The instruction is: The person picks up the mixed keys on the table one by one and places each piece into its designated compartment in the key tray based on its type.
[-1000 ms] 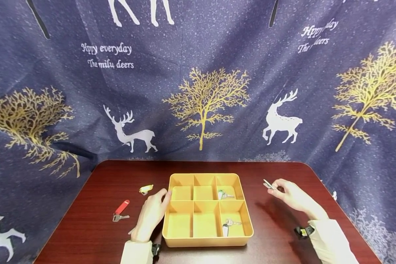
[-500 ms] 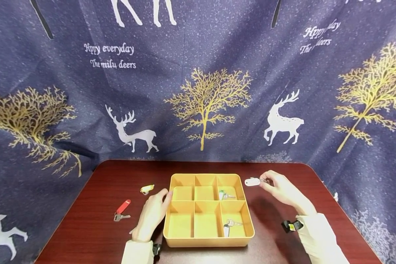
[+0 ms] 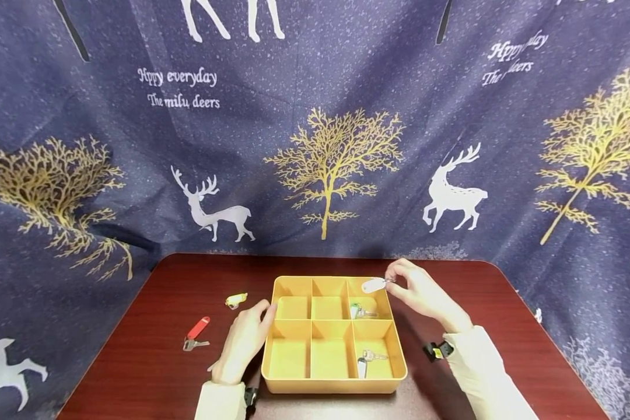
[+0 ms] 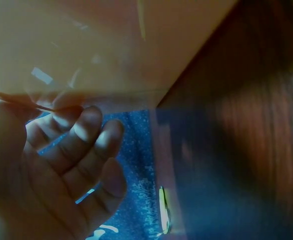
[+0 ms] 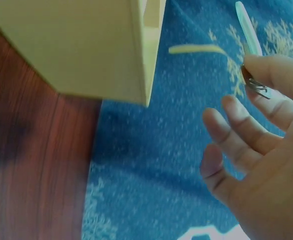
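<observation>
My right hand (image 3: 422, 294) pinches a key (image 5: 258, 89) with a white tag (image 3: 374, 284), between thumb and index finger. The tag points left over the back right compartment of a yellow divided box (image 3: 331, 386). The other fingers are loosely bent in the right wrist view. At the box's left side, my left hand (image 3: 244, 338) grips the rim, the thumb over the edge and the fingers along the outer wall. A key with a green-marked tag (image 3: 354, 310) lies in the back right compartment. In the front right one lies another key (image 3: 373, 355) with a white-and-dark tag.
On the dark red table (image 3: 157, 367), left of the box, lie a key with a red tag (image 3: 198, 327) and one with a yellow tag (image 3: 236, 300). A small pale tip shows beside my left wrist. A blue deer-print cloth (image 3: 294, 175) hangs behind the table.
My right hand has moved left, carrying the white-tagged key from beside the box to over its back right corner. The left hand stays on the rim.
</observation>
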`<state>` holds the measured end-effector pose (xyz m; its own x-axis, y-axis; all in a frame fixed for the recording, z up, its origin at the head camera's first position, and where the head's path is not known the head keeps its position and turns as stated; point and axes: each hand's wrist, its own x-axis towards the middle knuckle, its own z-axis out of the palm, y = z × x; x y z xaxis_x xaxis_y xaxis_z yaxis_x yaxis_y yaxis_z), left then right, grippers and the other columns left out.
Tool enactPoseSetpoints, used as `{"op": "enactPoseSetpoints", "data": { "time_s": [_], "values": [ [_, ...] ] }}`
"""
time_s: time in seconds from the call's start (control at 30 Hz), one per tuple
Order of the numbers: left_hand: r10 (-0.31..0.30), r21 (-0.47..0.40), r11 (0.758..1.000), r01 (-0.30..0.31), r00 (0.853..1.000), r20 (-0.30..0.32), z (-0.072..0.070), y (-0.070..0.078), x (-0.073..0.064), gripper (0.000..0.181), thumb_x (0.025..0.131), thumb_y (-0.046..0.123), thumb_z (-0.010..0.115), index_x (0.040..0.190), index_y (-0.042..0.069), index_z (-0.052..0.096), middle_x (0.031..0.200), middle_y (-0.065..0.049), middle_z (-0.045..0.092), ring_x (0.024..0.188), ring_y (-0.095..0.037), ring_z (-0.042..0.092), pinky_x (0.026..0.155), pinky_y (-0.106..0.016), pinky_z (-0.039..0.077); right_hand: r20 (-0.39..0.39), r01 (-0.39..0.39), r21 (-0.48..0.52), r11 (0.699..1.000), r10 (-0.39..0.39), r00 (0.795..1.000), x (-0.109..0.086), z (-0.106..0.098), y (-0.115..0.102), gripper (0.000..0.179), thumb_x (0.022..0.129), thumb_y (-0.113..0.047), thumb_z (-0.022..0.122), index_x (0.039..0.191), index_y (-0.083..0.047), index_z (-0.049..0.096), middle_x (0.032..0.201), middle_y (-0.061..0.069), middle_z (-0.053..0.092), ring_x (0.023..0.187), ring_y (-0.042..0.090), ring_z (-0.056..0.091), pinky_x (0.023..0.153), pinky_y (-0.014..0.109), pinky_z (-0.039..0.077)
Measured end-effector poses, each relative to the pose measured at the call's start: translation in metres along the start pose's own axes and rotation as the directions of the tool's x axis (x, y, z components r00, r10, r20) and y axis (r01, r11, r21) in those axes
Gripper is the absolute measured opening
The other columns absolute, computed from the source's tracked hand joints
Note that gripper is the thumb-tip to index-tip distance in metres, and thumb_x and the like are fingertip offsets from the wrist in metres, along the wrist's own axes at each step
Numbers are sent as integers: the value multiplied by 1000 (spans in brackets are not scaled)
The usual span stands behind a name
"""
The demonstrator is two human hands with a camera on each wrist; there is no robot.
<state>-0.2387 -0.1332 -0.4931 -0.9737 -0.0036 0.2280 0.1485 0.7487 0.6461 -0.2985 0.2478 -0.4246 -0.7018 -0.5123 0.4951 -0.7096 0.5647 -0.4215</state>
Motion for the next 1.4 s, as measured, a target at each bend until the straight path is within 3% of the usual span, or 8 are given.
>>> {"op": "enactPoseSetpoints", "data": {
  "time_s": [0.17,0.37,0.6,0.87,0.97,1.2,1.4],
  "values": [
    [7,1,1000,-7,1000,-10,0,0,0,30,101,33,54,74,23,48,57,5,34,54,-17,43,56,-35,37,75,10,0,1000,-10,997,20,11,-11,6,90,-12,68,87,-13,63,96,-5,56,89,15,54,78,35,44],
    [10,-3,1000,-10,1000,-12,1,0,0,30,101,32,54,74,23,48,56,5,34,52,-16,42,55,-34,36,146,42,-4,999,-41,989,38,26,-20,11,87,-6,70,86,-15,64,98,-2,57,86,14,54,75,33,45],
    [6,0,1000,-6,1000,-9,0,-2,-1,28,101,32,54,75,23,49,57,4,36,54,-17,44,57,-36,38,239,91,-34,995,-80,968,48,43,-24,3,89,-9,69,87,-12,67,100,1,56,89,16,54,79,35,46],
    [25,2,1000,-25,999,-21,2,-1,-1,29,101,31,54,74,22,48,56,5,34,51,-16,42,55,-35,36,319,115,-76,990,-85,944,60,43,-29,4,89,-11,70,88,-14,69,103,2,57,95,20,54,81,39,45],
    [28,9,1000,-28,999,-21,1,-1,-1,29,101,31,54,75,22,48,56,4,34,51,-16,42,55,-35,36,362,102,-77,992,-67,930,69,45,-33,5,88,-10,71,87,-15,68,104,2,57,97,20,54,83,39,45],
    [22,11,1000,-22,999,-23,0,-2,-1,29,102,32,54,75,22,49,56,5,33,51,-16,42,55,-34,36,494,87,-56,995,-49,868,85,58,-41,5,88,-10,72,85,-14,70,112,7,57,104,26,50,88,42,42],
    [18,8,1000,-18,1000,-11,1,-2,-1,28,101,32,54,75,23,49,56,6,33,52,-17,43,55,-35,37,531,61,-55,997,-22,847,90,69,-41,11,84,-6,75,80,-15,71,120,15,58,110,34,48,86,57,41]
  ]
}}
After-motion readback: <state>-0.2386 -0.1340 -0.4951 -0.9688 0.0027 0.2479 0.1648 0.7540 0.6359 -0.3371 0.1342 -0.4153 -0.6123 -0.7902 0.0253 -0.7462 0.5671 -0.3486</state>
